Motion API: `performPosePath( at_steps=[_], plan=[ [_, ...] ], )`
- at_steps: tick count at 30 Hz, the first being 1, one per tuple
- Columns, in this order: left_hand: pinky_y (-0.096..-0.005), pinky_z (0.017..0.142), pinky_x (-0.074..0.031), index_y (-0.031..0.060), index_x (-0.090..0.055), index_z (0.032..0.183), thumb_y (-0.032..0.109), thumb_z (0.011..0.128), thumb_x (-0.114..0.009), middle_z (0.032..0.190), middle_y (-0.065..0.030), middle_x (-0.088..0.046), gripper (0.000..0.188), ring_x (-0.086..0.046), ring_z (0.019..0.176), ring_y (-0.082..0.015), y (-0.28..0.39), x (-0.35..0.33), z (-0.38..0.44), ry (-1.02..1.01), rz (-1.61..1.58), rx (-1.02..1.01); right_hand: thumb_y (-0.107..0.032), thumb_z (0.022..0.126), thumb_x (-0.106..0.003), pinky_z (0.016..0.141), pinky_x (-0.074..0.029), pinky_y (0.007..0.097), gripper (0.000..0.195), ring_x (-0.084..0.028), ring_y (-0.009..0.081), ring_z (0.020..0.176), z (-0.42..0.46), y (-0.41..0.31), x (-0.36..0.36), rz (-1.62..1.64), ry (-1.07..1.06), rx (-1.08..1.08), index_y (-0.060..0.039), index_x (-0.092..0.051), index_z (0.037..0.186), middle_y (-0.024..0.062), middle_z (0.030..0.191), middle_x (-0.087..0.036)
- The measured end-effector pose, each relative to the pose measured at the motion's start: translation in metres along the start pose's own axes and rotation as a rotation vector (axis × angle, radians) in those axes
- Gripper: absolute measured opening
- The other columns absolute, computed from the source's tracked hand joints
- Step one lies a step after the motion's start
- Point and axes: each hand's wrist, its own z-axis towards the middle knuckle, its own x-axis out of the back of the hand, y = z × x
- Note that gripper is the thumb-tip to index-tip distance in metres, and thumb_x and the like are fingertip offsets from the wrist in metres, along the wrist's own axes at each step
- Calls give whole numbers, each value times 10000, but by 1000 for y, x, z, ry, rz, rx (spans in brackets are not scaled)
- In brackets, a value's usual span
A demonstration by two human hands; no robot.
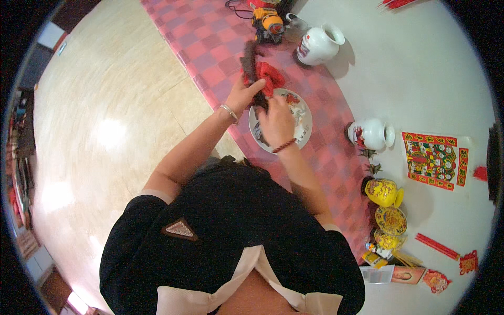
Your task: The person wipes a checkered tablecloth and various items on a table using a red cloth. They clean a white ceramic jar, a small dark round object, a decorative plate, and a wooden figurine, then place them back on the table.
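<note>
My left hand (239, 96), with a silver bangle at the wrist, grips a dark brown object (249, 67). Motion blur hides its exact shape; it looks like a wooden stand. A red cloth (269, 76) is bunched against it beside my left thumb. At the object's lower end, the curled fingers of my right hand (278, 122) close on it, partly hidden from view. Underneath my right hand, a white plate (303, 130) with a painted landscape lies on the pink checked tablecloth (327, 110).
Beyond my hands stand a yellow toy truck (267, 23), a glass mug (296, 25) and a white painted vase (319, 45). Along the wall side are another white vase (370, 134), a yellow vase (382, 192) and a yellow decorative plate (390, 220). Tiled floor (118, 98) spreads left.
</note>
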Motion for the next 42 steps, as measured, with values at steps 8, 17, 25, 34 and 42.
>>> performPosePath(
  at_steps=[8, 17, 25, 34, 42],
  plan=[
    [-348, 623, -552, 27, -619, 1045, 307, 978, -555, 876, -80, -676, 295, -660, 697, -217, 6, 107, 25, -145, -243, 468, -330, 892, -673, 880, -523, 410, 441, -621, 342, 1063, 18, -72, 4, 289, -128, 177, 16, -615, 1158, 191, 1252, -587],
    [-510, 842, -564, 51, -553, 1230, 356, 987, -501, 1116, -112, -638, 394, -651, 1034, -315, 30, 151, 14, -411, -573, 538, -385, 749, -798, 1081, -385, 530, 898, -404, 455, 1343, 84, 43, -99, -239, -295, 62, -209, -343, 1502, 226, 1550, -301],
    [-469, 932, -527, 91, -388, 1446, 176, 971, -491, 985, -94, -614, 493, -641, 938, -229, 51, 167, -12, -397, -611, 427, -230, 689, -826, 993, -482, 503, 721, -340, 465, 1339, 116, 104, -168, -397, -323, 53, -280, -519, 1339, 128, 1585, -238],
    [-348, 643, -558, 30, -467, 1303, 97, 950, -558, 882, -75, -601, 370, -641, 734, -190, 48, 166, -10, -20, 32, 143, -100, 667, -739, 962, -455, 439, 424, -585, 284, 1114, 164, -55, -42, 233, 385, 347, -87, -651, 1081, 131, 1186, -624],
    [-340, 544, -549, -13, -468, 1198, 83, 934, -580, 787, -92, -611, 303, -666, 622, -217, 37, 168, -12, 150, 344, -58, -151, 683, -762, 984, -443, 441, 390, -494, 342, 1090, 164, -108, -53, -190, -33, 651, -156, -653, 1058, 50, 1242, -568]
  ],
)
